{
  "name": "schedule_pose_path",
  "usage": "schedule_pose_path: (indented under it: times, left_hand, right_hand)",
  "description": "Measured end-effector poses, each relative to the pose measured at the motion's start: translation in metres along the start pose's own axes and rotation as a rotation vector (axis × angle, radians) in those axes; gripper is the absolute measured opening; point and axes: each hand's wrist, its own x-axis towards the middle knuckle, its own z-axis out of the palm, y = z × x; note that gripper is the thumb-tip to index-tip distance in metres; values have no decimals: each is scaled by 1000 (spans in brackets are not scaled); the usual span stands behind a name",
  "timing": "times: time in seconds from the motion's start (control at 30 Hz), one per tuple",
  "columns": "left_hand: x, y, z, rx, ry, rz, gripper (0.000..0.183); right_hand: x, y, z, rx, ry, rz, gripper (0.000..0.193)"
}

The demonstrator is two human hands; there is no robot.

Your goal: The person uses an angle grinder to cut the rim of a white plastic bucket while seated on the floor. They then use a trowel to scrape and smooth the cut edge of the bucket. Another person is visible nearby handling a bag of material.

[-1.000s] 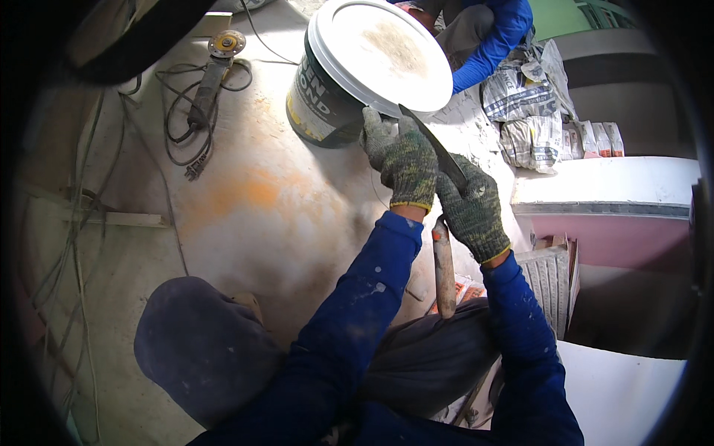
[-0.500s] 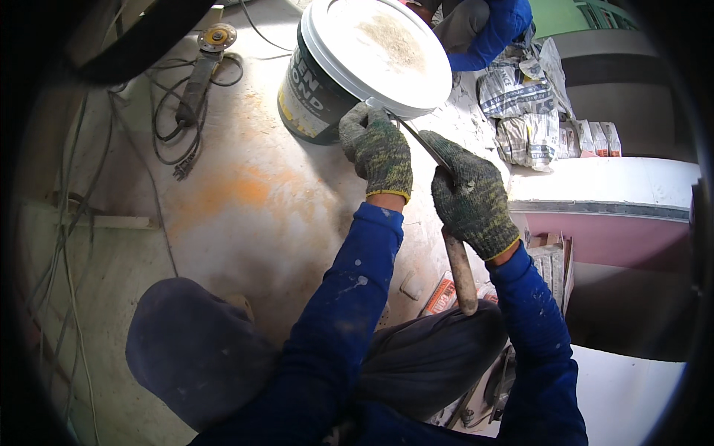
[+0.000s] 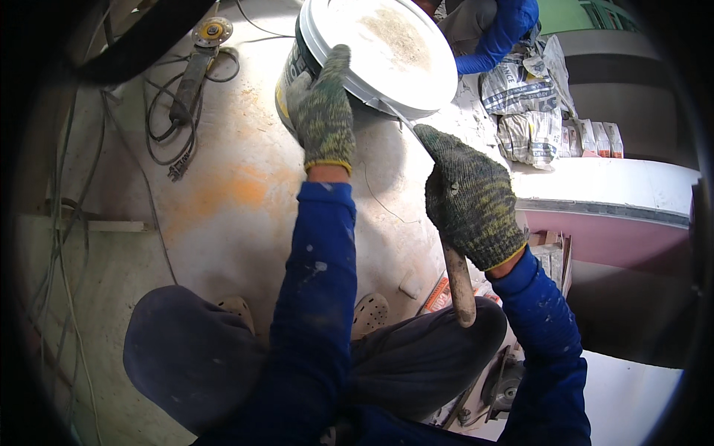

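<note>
A dark bucket [image 3: 298, 67] with a white lid [image 3: 353, 37] stands at the top middle, pale powder on the lid. My left hand [image 3: 325, 115], in a green-and-yellow knit glove, lies against the bucket's side and lid rim with its fingers stretched out. In the same kind of glove, my right hand [image 3: 476, 197] is closed around a wooden-handled tool [image 3: 460, 286]. The handle sticks out below my fist, and a thin metal part reaches up to the lid's near edge. Whether its tip sits under the rim is hard to make out.
An angle grinder [image 3: 195, 82] with its coiled cord lies at the upper left. More cables [image 3: 67, 245] run down the left side. Plastic bags [image 3: 520, 97] are piled at the right, beside a curved white ledge [image 3: 602, 178]. Another person's blue sleeve [image 3: 497, 41] shows behind the bucket.
My left hand has left the tool's tip at the lid edge and moved left onto the bucket's side, fingers straightened. My right hand keeps its hold, shifted slightly.
</note>
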Motion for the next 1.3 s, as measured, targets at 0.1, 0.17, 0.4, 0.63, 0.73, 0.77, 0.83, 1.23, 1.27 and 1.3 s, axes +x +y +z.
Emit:
schedule_pose_path:
  times: [0.1,0.17,0.4,0.63,0.73,0.77,0.83,1.23,1.27,1.3]
  left_hand:
    - [11,14,-1,204,-152,152,61]
    - [13,18,0,263,-159,119,67]
    - [21,18,-4,264,-225,61,71]
    - [20,15,-7,341,-280,190,61]
    - [21,15,-7,438,-236,230,59]
    - [22,14,-7,409,-222,189,58]
    - [25,12,-6,373,-166,111,57]
    - [24,16,-9,300,-225,96,63]
    - [25,15,-15,367,-226,42,62]
    - [28,14,-23,521,-259,78,54]
  right_hand:
    - [-3,-2,4,14,5,36,56]
    - [-5,-4,7,4,15,26,56]
    - [-12,-11,19,-18,12,17,56]
    - [-15,-8,23,22,0,71,60]
    - [-17,-7,22,36,-14,75,60]
    - [-17,-7,22,44,4,67,59]
    - [-18,-8,23,32,-14,82,59]
    - [-22,-13,44,210,-81,90,47]
    - [-21,-11,60,320,-115,88,45]
    - [-21,-7,81,433,-100,31,43]
